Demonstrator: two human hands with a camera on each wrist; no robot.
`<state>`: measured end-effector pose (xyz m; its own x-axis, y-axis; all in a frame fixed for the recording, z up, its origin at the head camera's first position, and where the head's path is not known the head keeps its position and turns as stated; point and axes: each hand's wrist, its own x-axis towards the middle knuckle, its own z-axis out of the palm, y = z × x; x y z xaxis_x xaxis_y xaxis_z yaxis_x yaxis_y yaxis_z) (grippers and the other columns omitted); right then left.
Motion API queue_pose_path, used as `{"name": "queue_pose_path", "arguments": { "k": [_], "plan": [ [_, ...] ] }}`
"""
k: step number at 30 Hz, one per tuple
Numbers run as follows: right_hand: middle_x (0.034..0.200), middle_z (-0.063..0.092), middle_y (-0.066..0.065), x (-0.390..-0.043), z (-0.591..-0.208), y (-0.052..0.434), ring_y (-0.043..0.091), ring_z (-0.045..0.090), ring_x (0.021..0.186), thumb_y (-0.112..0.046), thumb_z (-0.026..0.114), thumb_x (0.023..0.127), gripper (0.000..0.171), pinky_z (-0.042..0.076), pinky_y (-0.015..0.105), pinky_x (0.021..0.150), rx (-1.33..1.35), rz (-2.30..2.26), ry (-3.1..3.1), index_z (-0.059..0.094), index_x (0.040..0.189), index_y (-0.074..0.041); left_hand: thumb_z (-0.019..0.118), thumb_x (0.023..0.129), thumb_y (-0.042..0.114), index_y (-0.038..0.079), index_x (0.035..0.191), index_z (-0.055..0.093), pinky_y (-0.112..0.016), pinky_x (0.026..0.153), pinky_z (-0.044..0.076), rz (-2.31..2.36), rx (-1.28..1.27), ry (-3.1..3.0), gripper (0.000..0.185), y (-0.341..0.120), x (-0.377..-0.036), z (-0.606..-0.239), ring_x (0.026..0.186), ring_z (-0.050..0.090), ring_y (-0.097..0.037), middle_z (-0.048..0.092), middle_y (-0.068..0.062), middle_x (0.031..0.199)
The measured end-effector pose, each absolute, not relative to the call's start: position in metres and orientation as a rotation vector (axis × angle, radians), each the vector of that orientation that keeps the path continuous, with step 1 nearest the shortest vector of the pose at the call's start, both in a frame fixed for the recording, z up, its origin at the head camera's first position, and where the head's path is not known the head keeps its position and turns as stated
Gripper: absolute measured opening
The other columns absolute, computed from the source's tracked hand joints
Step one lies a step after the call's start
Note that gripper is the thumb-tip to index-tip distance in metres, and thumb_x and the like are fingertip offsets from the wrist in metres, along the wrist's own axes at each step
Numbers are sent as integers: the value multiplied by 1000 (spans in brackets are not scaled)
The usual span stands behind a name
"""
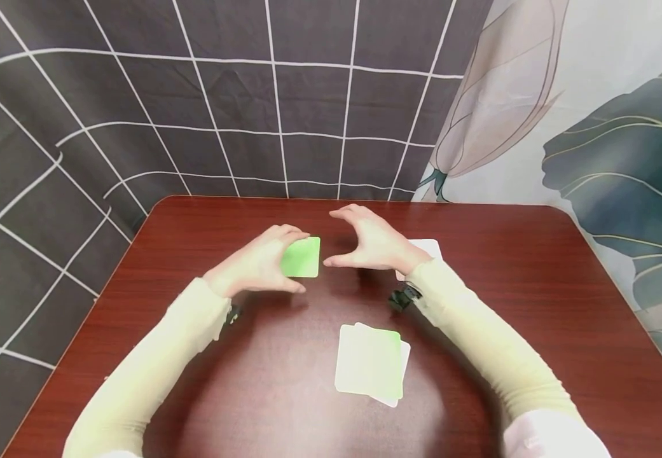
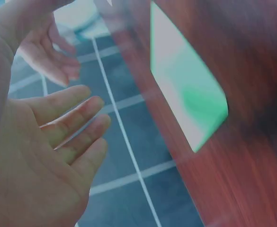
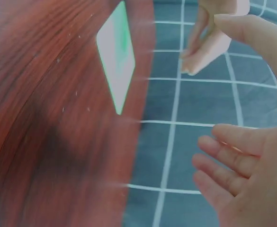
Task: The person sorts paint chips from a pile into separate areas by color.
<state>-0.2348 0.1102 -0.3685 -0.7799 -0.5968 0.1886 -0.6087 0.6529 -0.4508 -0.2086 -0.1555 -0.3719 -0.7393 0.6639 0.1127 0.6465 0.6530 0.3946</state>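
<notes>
A bright green square card (image 1: 305, 258) lies on the table toward the back, its left part hidden behind my left hand (image 1: 261, 259). That hand hovers over the card's left side, thumb and fingers spread apart. In the left wrist view, the card (image 2: 188, 87) lies apart from the fingers. My right hand (image 1: 378, 243) is raised to the right of the card, thumb and fingers parted in a wide curve with nothing between them. The right wrist view shows the same card (image 3: 117, 59) flat on the wood, apart from the right fingers.
Several pale green and white cards (image 1: 367, 362) overlap in a loose pile nearer the front. A whitish card (image 1: 429, 248) is partly hidden behind my right wrist. The dark red table (image 1: 239, 401) meets a grey gridded curtain (image 1: 239, 95) at the back.
</notes>
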Motion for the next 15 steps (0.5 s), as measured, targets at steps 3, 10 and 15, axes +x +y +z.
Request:
{"name": "queue_pose_path", "arguments": {
  "k": [3, 10, 15],
  "plan": [
    [137, 54, 6, -217, -363, 129, 21, 48, 128, -63, 80, 75, 96, 39, 39, 109, 1046, 752, -2796, 52, 146, -5, 92, 66, 50, 1, 145, 53, -40, 109, 38, 639, 1145, 2800, 100, -145, -187, -373, 130, 47, -26, 54, -10, 140],
    [136, 56, 7, -171, -363, 166, 22, 51, 123, -64, 81, 74, 96, 44, 41, 102, 1061, 674, -2788, 54, 144, -4, 88, 68, 60, 6, 146, 53, -34, 109, 39, 641, 1262, 2736, 101, -123, -140, -380, 132, 47, -18, 54, -4, 140],
    [136, 56, 8, -137, -365, 184, 24, 51, 124, -61, 86, 70, 99, 45, 43, 101, 1046, 665, -2817, 53, 144, -4, 89, 66, 60, 6, 145, 53, -31, 106, 42, 621, 1331, 2694, 102, -110, -118, -390, 128, 47, -14, 53, -1, 139]
  ]
}}
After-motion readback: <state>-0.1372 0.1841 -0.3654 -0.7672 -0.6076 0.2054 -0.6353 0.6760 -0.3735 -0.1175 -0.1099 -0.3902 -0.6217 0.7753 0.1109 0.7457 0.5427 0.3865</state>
